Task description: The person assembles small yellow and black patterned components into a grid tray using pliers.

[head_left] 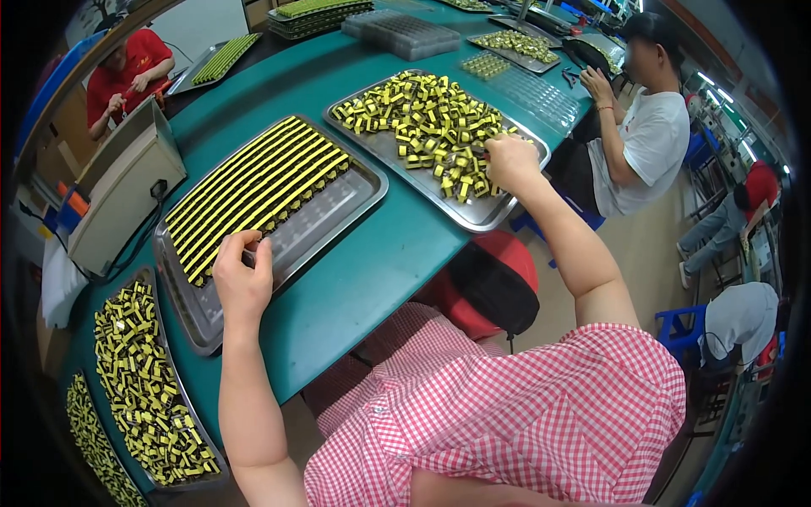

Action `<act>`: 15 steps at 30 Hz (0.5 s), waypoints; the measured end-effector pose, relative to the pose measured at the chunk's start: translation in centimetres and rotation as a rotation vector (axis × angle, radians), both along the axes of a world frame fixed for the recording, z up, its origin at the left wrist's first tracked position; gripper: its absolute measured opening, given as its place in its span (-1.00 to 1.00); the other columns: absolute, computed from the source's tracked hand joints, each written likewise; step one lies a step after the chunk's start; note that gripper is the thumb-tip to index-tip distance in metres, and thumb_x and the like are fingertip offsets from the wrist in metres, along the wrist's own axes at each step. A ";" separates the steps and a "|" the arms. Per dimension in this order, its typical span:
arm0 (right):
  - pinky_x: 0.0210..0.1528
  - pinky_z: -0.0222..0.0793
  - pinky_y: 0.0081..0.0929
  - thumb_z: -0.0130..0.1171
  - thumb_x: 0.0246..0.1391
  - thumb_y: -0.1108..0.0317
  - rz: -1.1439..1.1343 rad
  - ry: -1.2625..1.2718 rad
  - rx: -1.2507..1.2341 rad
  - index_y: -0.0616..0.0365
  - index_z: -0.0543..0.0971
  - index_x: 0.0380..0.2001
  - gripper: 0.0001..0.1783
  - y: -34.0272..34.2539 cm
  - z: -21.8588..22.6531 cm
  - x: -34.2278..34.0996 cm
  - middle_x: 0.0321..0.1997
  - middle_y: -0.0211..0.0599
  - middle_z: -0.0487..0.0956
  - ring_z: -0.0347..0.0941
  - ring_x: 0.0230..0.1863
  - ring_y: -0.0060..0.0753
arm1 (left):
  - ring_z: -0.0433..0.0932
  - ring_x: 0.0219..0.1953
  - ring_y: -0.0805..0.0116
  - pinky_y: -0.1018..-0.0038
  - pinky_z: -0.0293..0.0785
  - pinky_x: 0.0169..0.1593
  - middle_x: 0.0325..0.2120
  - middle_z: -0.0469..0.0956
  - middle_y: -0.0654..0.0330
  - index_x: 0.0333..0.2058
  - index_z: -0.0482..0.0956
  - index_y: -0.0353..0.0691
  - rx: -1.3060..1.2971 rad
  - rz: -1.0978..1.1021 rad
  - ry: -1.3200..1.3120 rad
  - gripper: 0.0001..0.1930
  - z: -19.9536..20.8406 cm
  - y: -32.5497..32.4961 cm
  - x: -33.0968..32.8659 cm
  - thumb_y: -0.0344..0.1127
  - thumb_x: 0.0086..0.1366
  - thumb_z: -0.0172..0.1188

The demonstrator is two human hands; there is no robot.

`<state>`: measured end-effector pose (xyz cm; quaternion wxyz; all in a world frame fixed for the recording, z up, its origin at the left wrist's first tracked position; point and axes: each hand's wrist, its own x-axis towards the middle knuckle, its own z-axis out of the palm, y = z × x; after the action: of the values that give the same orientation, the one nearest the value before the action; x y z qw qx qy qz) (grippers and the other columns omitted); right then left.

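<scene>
Small yellow-and-black block-shaped parts, resembling little taped transformers, stand in tight rows on a metal tray in front of me. My left hand is at the near edge of these rows, its thumb and fingers curled together; what they hold, if anything, is hidden. To the right, a second metal tray carries a loose heap of the same parts. My right hand reaches into the right side of that heap with its fingers closed, the fingertips partly hidden among the parts.
More loose parts fill two trays at the lower left. A beige box-shaped device stands left on the green table. Clear plastic trays lie at the back. Co-workers sit at right and far left. A red stool is below the table edge.
</scene>
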<state>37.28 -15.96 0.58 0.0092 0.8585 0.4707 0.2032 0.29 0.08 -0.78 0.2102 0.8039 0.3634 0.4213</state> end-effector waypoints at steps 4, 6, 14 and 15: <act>-0.26 0.45 -0.31 0.10 -0.26 0.45 0.006 0.010 -0.071 0.18 0.58 -0.51 -0.85 0.9 1.1 -1.8 -0.40 -0.17 0.55 0.49 -0.25 -0.16 | 0.45 -0.50 0.26 0.44 0.37 -0.38 -0.53 0.47 0.10 -0.43 0.50 -0.38 -0.019 -0.006 -0.001 -0.86 -0.2 0.3 -0.1 -0.42 0.04 0.16; -0.24 0.44 -0.32 0.11 -0.26 0.44 -0.037 0.012 -0.104 0.18 0.57 -0.48 -0.84 1.1 1.7 -1.2 -0.39 -0.15 0.54 0.50 -0.27 -0.16 | 0.45 -0.50 0.26 0.44 0.37 -0.37 -0.53 0.47 0.09 -0.43 0.50 -0.37 -0.008 -0.005 0.003 -0.86 -0.2 0.3 -0.2 -0.41 0.04 0.16; -0.21 0.37 -0.25 0.15 -0.24 0.39 0.009 0.315 0.127 0.08 0.55 -0.30 -0.70 0.2 3.2 -2.8 -0.36 -0.13 0.55 0.47 -0.26 -0.08 | 0.47 -0.47 0.20 0.40 0.39 -0.35 -0.52 0.47 0.07 -0.40 0.50 -0.35 -0.001 0.001 0.028 -0.84 0.2 -0.2 -0.2 -0.41 0.02 0.17; -0.20 0.37 -0.27 0.17 -0.21 0.34 0.107 0.480 0.146 0.05 0.56 -0.27 -0.69 0.2 3.2 -3.1 -0.35 -0.15 0.56 0.49 -0.26 -0.13 | 0.47 -0.47 0.20 0.40 0.39 -0.35 -0.52 0.47 0.07 -0.40 0.50 -0.35 -0.001 -0.001 0.026 -0.84 0.2 -0.2 -0.2 -0.41 0.02 0.17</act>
<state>34.16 -15.72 3.78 -0.1753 0.8546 0.4881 0.0271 0.08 -0.09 -0.60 0.2061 0.8093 0.3662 0.4104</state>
